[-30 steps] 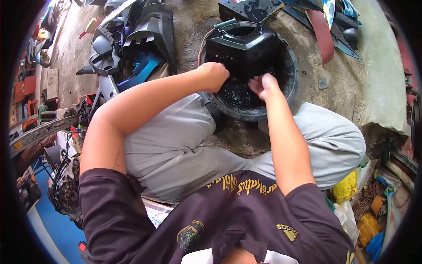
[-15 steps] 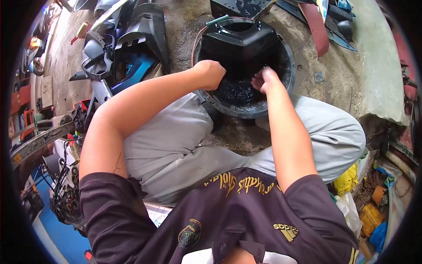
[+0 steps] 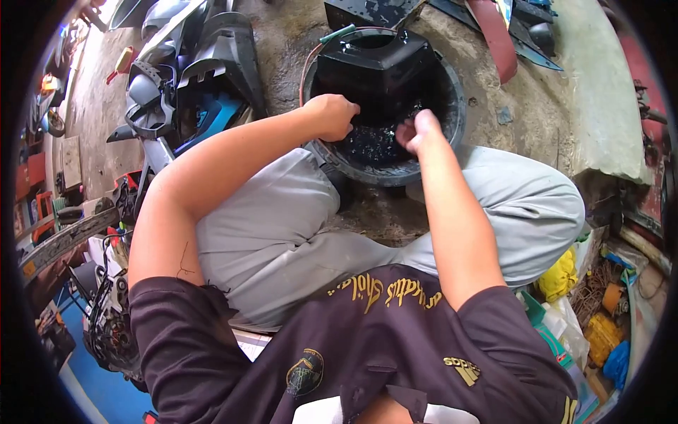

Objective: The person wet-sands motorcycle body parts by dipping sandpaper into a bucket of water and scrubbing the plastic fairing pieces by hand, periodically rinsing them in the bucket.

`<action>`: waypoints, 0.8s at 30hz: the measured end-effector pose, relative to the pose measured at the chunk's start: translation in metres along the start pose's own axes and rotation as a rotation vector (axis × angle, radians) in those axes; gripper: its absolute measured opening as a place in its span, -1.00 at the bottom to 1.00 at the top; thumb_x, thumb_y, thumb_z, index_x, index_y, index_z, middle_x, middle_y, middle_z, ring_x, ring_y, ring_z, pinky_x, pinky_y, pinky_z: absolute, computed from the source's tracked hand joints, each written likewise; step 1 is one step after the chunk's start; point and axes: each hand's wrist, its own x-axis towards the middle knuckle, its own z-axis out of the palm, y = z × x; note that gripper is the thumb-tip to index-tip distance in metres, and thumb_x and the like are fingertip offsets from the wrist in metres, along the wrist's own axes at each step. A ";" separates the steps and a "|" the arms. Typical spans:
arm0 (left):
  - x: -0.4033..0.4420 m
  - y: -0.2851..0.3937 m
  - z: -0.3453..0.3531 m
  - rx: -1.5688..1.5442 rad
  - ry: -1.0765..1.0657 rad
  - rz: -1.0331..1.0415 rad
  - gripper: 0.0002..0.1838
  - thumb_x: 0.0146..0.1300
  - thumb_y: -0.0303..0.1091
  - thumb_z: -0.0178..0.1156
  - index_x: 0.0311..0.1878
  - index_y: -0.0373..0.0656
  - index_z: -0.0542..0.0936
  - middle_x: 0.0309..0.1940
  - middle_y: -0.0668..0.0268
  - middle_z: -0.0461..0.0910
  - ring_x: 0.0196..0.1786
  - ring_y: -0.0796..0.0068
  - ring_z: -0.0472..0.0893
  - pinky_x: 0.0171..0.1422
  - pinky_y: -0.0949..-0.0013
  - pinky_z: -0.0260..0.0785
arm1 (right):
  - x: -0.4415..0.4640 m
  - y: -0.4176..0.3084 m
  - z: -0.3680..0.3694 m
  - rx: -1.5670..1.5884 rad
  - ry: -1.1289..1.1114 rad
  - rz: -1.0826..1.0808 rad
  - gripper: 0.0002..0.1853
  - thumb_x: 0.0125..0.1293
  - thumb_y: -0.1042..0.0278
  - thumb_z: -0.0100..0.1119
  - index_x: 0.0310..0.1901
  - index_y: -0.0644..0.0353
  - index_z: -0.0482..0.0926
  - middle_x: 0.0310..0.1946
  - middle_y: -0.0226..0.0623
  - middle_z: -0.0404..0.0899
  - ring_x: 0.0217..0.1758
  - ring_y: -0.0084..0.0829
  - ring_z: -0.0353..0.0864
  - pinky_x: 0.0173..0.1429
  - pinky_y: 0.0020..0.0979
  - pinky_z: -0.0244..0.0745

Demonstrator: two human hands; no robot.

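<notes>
A round black basin [image 3: 455,106] stands on the ground in front of my crossed legs, with dark, glinting liquid [image 3: 374,145] in its near part. In it a glossy black plastic part [image 3: 385,67] leans up against the far side. My left hand [image 3: 332,116] is closed at the left edge of the black part, its fingertips hidden. Over the right side of the basin is my right hand [image 3: 418,132], its fingers curled near the lower edge of the part; what they hold, if anything, is too dark to tell.
Black and blue motorcycle panels [image 3: 212,78] lie at the left. Another black panel [image 3: 371,13] is beyond the basin. A dark red strip [image 3: 494,42] lies at the upper right, and a yellow bag [image 3: 559,274] sits by my right knee. An engine [image 3: 109,318] is at the lower left.
The view has shifted, so the basin and panels appear farther left and slightly higher. Both hands stay at the black part, with small changes in how the fingers lie.
</notes>
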 end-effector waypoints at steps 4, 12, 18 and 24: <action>-0.005 -0.005 0.005 -0.052 0.182 0.062 -0.52 0.32 -0.22 0.34 0.29 -0.08 0.63 -0.09 0.00 0.77 0.07 -0.09 0.72 0.20 -0.05 0.57 | 0.041 0.027 0.012 -0.169 0.164 0.150 -0.40 0.50 -0.03 0.10 0.42 0.17 0.42 0.29 0.02 0.49 0.38 0.01 0.46 0.45 0.27 0.34; -0.002 -0.027 0.002 -0.072 0.394 0.179 -0.57 0.30 -0.11 0.38 0.18 -0.04 0.68 -0.09 0.07 0.78 0.02 -0.05 0.74 0.13 -0.02 0.59 | -0.028 0.001 -0.005 0.304 -0.373 -0.026 -0.51 0.62 -0.10 0.00 -0.02 0.27 0.59 -0.12 -0.02 0.70 -0.08 -0.07 0.72 0.07 -0.17 0.69; -0.013 -0.007 -0.026 -0.008 0.147 -0.057 -0.55 0.26 -0.03 0.42 0.11 -0.11 0.74 -0.08 0.08 0.78 0.09 -0.02 0.73 0.18 0.01 0.59 | -0.081 -0.041 -0.017 -0.223 -0.219 -0.458 -0.19 0.59 -0.19 0.06 0.57 0.31 0.19 0.54 0.10 0.21 0.60 0.00 0.20 0.59 0.11 0.22; -0.013 -0.022 -0.010 -0.058 0.233 0.097 -0.54 0.21 -0.01 0.45 0.04 -0.12 0.77 -0.06 0.04 0.77 0.07 -0.01 0.73 0.24 0.04 0.56 | -0.043 -0.056 0.007 -0.230 -0.183 -0.449 0.25 0.30 -0.68 0.11 0.67 0.25 0.03 0.66 0.00 0.10 0.70 -0.02 0.03 0.56 0.18 0.08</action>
